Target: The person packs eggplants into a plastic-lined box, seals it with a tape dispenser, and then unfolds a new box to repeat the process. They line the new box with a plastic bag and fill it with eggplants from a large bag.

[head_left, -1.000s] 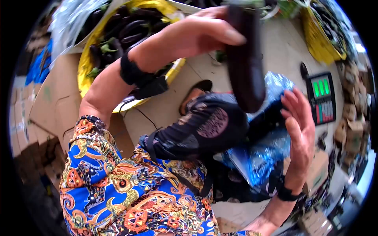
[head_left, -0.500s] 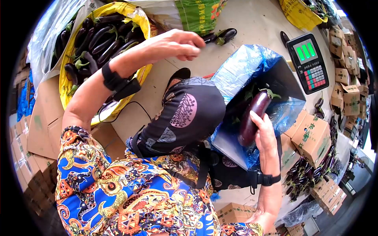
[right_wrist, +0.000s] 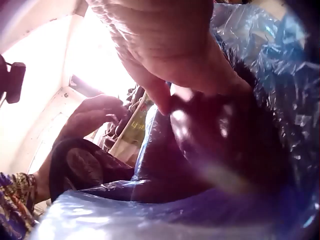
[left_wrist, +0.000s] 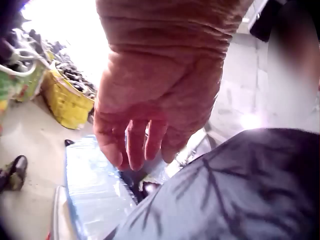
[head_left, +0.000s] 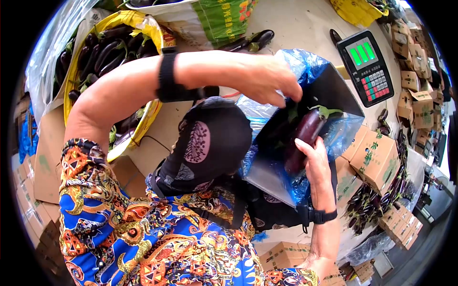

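A dark purple eggplant with a green stem lies at the mouth of a blue plastic bag lining a grey-sided box. My right hand grips it along its lower right side; in the right wrist view the same hand curls over the glossy eggplant. Above the upper left edge of the opening is my left hand, fingers loosely bent and holding nothing visible. The left wrist view shows that hand with fingers hanging down over the opening. More eggplants lie dimly inside the bag.
A patterned, covered knee is left of the bag. Beyond it stands a yellow sack of eggplants. Loose eggplants lie on the floor. A scale display stands upper right, cartons and piled eggplants at right.
My left hand held an eggplant up, was empty over the floor, and has since moved right to the bag. My right hand went from open beside the bag to gripping an eggplant.
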`<state>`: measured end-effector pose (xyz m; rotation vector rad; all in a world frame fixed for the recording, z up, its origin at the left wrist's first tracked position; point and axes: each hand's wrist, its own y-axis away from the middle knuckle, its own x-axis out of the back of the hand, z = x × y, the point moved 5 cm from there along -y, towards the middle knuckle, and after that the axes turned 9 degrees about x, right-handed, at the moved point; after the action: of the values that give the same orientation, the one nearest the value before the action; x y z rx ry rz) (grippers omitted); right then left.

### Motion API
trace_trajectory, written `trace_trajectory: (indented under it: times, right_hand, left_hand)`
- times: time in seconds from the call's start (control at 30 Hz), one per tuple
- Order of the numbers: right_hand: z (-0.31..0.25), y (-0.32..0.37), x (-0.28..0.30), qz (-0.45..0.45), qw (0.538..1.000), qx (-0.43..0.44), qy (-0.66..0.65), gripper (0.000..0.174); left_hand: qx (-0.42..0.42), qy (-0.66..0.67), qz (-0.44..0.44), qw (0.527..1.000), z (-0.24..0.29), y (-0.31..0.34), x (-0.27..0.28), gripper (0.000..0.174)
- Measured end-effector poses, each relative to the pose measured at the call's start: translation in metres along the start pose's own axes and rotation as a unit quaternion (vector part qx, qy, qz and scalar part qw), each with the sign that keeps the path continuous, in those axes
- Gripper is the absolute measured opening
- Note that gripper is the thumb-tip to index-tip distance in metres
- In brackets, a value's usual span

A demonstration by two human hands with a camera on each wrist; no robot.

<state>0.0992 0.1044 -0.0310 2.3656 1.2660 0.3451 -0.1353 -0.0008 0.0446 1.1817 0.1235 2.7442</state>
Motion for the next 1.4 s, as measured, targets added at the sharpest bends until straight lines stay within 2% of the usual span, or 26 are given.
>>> trace_trajectory:
  times: [0.03,0.07,0.13,0.17,0.2,0.27,0.33,0.4,0.53,0.57,0.6,0.67,0.8,0.9,1.0,1.03,1.07,1.1,1.13,1.17,1.23,1.27,1.3,1.33,1.37,1.4]
  right_hand:
    - [-0.012,0.008,0.0,0.004,1.0,0.005,-0.031,0.051]
    - [-0.024,0.017,0.004,-0.004,0.998,0.003,-0.059,0.052]
    - [-0.042,0.038,0.012,0.008,0.991,0.024,-0.131,0.056]
    - [-0.049,0.047,0.016,-0.004,0.987,0.051,-0.155,0.062]
    - [-0.054,0.056,0.016,0.029,0.985,0.056,-0.158,0.071]
    - [-0.049,0.067,0.029,0.017,0.977,0.07,-0.203,0.078]
    - [-0.043,0.072,0.038,0.032,0.985,0.066,-0.156,0.077]
    - [-0.049,0.073,0.033,0.033,0.993,0.06,-0.097,0.076]
    - [-0.051,0.058,0.011,-0.001,0.981,0.034,-0.189,0.059]
    - [-0.045,0.049,0.01,-0.015,0.977,0.011,-0.211,0.051]
    - [-0.04,0.039,0.008,-0.009,0.981,0.003,-0.195,0.048]
    - [-0.031,0.016,0.001,-0.032,0.988,0.016,-0.149,0.049]
    - [0.024,-0.03,-0.006,-0.027,0.999,-0.006,-0.04,0.059]
    - [0.043,-0.048,-0.012,0.002,0.998,-0.007,-0.065,0.065]
    - [0.076,-0.056,-0.009,-0.014,0.999,-0.036,-0.022,0.065]
    - [0.094,-0.06,-0.01,-0.047,0.998,-0.045,0.0,0.067]
    - [0.132,-0.068,-0.004,-0.064,0.993,-0.033,0.088,0.07]
    - [0.142,-0.066,-0.005,-0.032,0.979,-0.059,0.191,0.07]
    - [0.147,-0.062,-0.012,-0.002,0.953,-0.083,0.291,0.071]
    - [0.125,-0.059,-0.022,0.005,0.941,-0.108,0.321,0.07]
    - [0.161,-0.074,-0.004,-0.019,0.963,-0.059,0.263,0.068]
    - [0.174,-0.08,0.0,-0.034,0.971,-0.034,0.234,0.067]
    - [0.147,-0.072,-0.01,-0.026,0.969,-0.053,0.24,0.064]
    - [0.147,-0.072,-0.011,-0.048,0.976,-0.038,0.208,0.06]
    - [0.135,-0.067,-0.016,-0.039,0.977,-0.011,0.208,0.058]
    - [0.168,-0.074,-0.008,-0.034,0.993,0.03,0.108,0.057]
  left_hand:
    - [0.014,-0.051,-0.071,0.996,0.014,-0.023,-0.009,0.033]
    - [-0.014,-0.102,-0.101,0.99,0.023,-0.045,-0.025,0.03]
    - [-0.117,-0.171,-0.083,0.975,0.024,-0.078,-0.065,0.027]
    - [-0.146,-0.176,-0.086,0.97,0.023,-0.089,-0.08,0.026]
    - [-0.175,-0.18,-0.09,0.964,0.022,-0.093,-0.094,0.026]
    - [-0.201,-0.26,-0.151,0.932,0.016,-0.107,-0.13,0.027]
    - [-0.211,-0.301,-0.149,0.918,0.002,-0.108,-0.158,0.025]
    - [-0.233,-0.283,-0.101,0.925,-0.007,-0.096,-0.157,0.021]
    - [-0.155,-0.366,-0.148,0.905,-0.03,-0.093,-0.155,0.019]
    - [-0.099,-0.382,-0.198,0.897,-0.04,-0.097,-0.161,0.017]
    - [-0.084,-0.37,-0.172,0.909,-0.041,-0.095,-0.155,0.016]
    - [-0.114,-0.31,-0.152,0.932,-0.034,-0.091,-0.141,0.021]
    - [-0.084,-0.262,-0.161,0.948,-0.034,-0.086,-0.134,0.021]
    - [-0.082,-0.213,-0.16,0.96,-0.036,-0.087,-0.131,0.019]
    - [-0.083,-0.193,-0.152,0.966,-0.03,-0.088,-0.124,0.019]
    - [-0.062,-0.188,-0.173,0.965,-0.033,-0.091,-0.128,0.02]
    - [-0.103,-0.185,-0.14,0.967,-0.036,-0.094,-0.134,0.022]
    - [-0.1,-0.165,-0.144,0.971,-0.036,-0.096,-0.134,0.023]
    - [-0.095,-0.146,-0.147,0.974,-0.036,-0.096,-0.133,0.025]
    - [-0.106,-0.138,-0.129,0.976,-0.034,-0.095,-0.129,0.024]
    - [-0.127,-0.107,-0.068,0.984,-0.028,-0.091,-0.12,0.02]
    - [-0.155,-0.091,-0.085,0.98,-0.016,-0.091,-0.106,0.019]
    - [-0.203,-0.106,-0.079,0.97,-0.012,-0.106,-0.114,0.02]
    - [-0.208,-0.142,-0.054,0.966,-0.001,-0.102,-0.096,0.024]
    - [-0.297,-0.154,0.048,0.941,-0.002,-0.096,-0.085,0.028]
    - [-0.199,-0.017,0.045,0.979,0.003,-0.075,-0.043,0.031]
